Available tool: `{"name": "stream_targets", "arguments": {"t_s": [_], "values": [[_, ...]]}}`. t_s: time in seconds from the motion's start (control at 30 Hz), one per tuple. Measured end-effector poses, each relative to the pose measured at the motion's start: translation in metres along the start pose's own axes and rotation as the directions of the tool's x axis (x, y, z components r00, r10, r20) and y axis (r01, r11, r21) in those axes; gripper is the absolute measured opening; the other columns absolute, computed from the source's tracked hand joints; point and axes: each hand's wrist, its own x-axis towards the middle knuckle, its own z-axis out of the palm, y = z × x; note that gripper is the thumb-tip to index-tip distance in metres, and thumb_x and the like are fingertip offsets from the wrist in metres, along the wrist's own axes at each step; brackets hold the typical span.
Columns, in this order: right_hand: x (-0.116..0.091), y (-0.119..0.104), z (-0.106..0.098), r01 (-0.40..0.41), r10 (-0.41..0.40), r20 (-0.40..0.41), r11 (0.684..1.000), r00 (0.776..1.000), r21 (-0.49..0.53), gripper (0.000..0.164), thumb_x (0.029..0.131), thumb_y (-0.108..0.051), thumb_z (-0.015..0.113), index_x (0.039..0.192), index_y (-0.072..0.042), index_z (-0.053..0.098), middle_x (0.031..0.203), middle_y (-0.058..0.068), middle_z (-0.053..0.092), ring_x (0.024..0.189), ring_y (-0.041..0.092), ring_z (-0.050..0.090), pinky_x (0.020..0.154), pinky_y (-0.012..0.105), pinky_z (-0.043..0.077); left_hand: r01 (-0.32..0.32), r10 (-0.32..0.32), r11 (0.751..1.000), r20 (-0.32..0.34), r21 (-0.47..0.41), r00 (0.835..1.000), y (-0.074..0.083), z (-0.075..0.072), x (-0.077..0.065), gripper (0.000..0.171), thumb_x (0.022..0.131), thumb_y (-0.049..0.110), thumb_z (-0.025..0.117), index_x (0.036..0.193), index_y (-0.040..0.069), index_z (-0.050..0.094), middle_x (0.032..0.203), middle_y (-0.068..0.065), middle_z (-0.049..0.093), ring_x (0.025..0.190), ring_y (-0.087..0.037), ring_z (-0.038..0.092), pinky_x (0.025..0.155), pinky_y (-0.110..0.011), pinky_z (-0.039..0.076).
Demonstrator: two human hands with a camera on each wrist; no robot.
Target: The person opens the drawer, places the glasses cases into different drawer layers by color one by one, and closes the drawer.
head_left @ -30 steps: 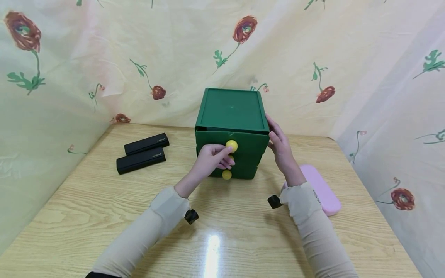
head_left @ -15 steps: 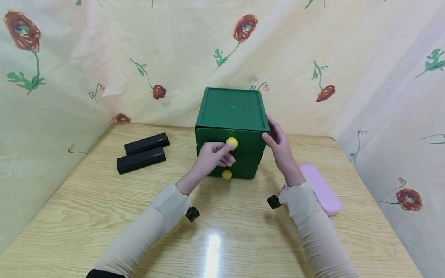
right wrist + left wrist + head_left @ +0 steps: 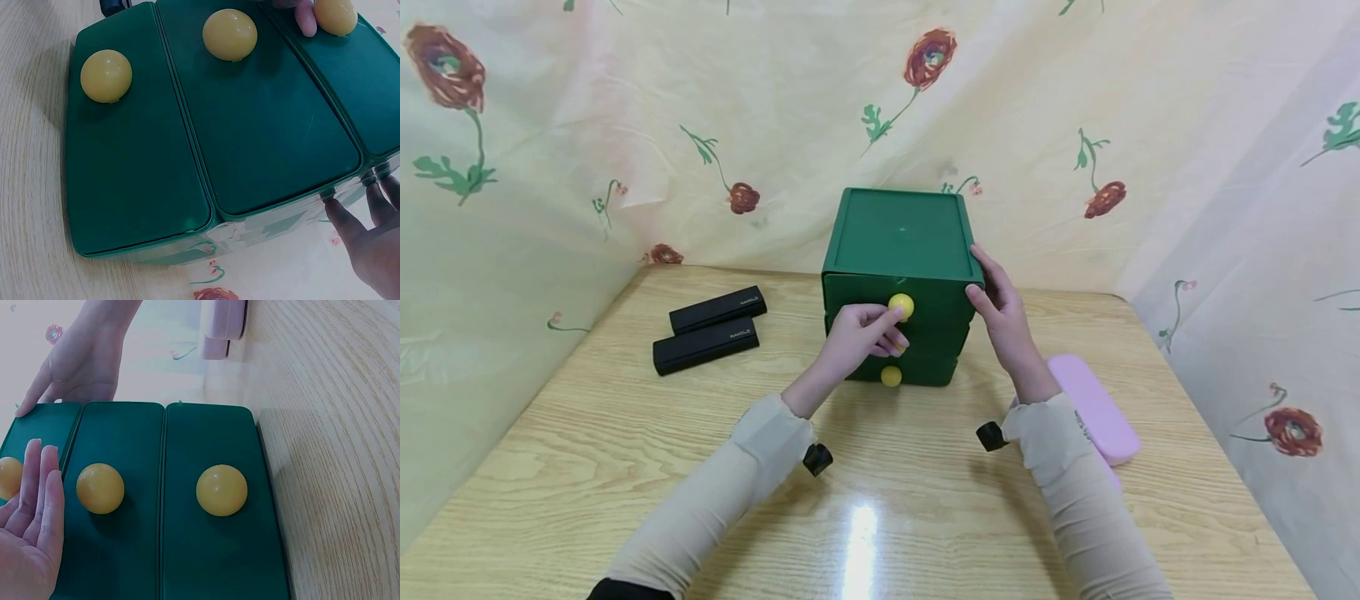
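A green three-drawer cabinet [image 3: 901,235] stands on the table, all its drawers flush in the head view. My left hand [image 3: 857,337] pinches the yellow top drawer knob [image 3: 902,306] between thumb and index finger; its other fingers stretch in front of the middle knob [image 3: 100,488]. Below, the bottom knob [image 3: 891,377] is uncovered. My right hand [image 3: 1006,321] rests on the cabinet's right side, fingers straight along the wall and thumb at the top drawer's front edge. The right wrist view shows the right hand's fingertips [image 3: 331,199] against that side.
Two black oblong cases [image 3: 706,346] lie side by side on the table [image 3: 625,467] to the left. A pink rounded case [image 3: 1093,408] lies at the right, partly behind the right forearm. A flowered cloth [image 3: 805,108] hangs behind and at both sides.
The top drawer, slightly out one second ago, has gone in and its gap under the lid has closed. The right thumb has moved onto the drawer's front edge.
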Motion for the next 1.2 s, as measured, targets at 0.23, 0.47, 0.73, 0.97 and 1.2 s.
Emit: {"name": "stream_targets", "arguments": {"t_s": [0.23,0.47,0.73,0.97,1.2], "values": [[0.0001,0.0003,0.0012,0.000,0.000,-0.020,1.000,1.000,0.002,0.051,0.102,-0.022,0.048,0.151,-0.024,0.035,0.161,-0.003,0.024,0.147,0.020,0.026,0.120,0.047,0.026,-0.003,0.004,1.000,0.003,-0.009,1.000,-0.0001,-0.0004,0.0004,0.037,0.100,0.027,0.054,0.099,-0.007,0.068,0.071,0.002,0.070,0.063,-0.008,0.066,0.069,-0.030,0.060],[-0.0005,-0.0001,0.0021,0.007,-0.007,-0.035,1.000,0.999,0.012,0.050,0.102,-0.022,0.049,0.150,-0.023,0.036,0.160,-0.003,0.026,0.146,0.020,0.028,0.119,0.046,0.029,-0.003,0.003,1.000,0.007,-0.020,1.000,0.0002,-0.0005,0.0006,0.035,0.100,0.026,0.054,0.100,-0.007,0.068,0.071,0.002,0.070,0.063,-0.009,0.066,0.068,-0.029,0.060],[-0.0003,0.0011,0.0034,0.014,-0.013,-0.041,1.000,0.999,0.017,0.050,0.102,-0.021,0.049,0.150,-0.022,0.037,0.160,-0.002,0.027,0.147,0.020,0.028,0.120,0.047,0.027,0.017,-0.017,0.999,0.004,-0.031,1.000,-0.0013,-0.0007,0.0004,0.036,0.100,0.027,0.054,0.101,-0.006,0.068,0.072,0.002,0.071,0.064,-0.008,0.066,0.070,-0.030,0.060],[0.0001,0.0034,0.0033,0.022,-0.021,-0.042,1.000,0.999,0.015,0.050,0.101,-0.021,0.050,0.150,-0.022,0.038,0.160,-0.001,0.028,0.148,0.020,0.026,0.120,0.049,0.025,0.041,-0.039,0.997,0.027,-0.072,0.999,-0.0034,-0.0005,-0.0023,0.036,0.101,0.026,0.053,0.108,-0.006,0.066,0.072,0.003,0.070,0.064,-0.008,0.067,0.070,-0.029,0.060],[0.0004,0.0042,0.0028,0.023,-0.022,-0.043,1.000,0.999,0.019,0.050,0.101,-0.023,0.051,0.149,-0.023,0.038,0.160,-0.001,0.028,0.148,0.020,0.024,0.121,0.050,0.023,0.035,-0.032,0.995,0.037,-0.089,0.999,-0.0047,-0.0010,-0.0075,0.037,0.101,0.025,0.052,0.110,-0.008,0.066,0.072,0.003,0.070,0.063,-0.009,0.067,0.069,-0.030,0.061]]}}
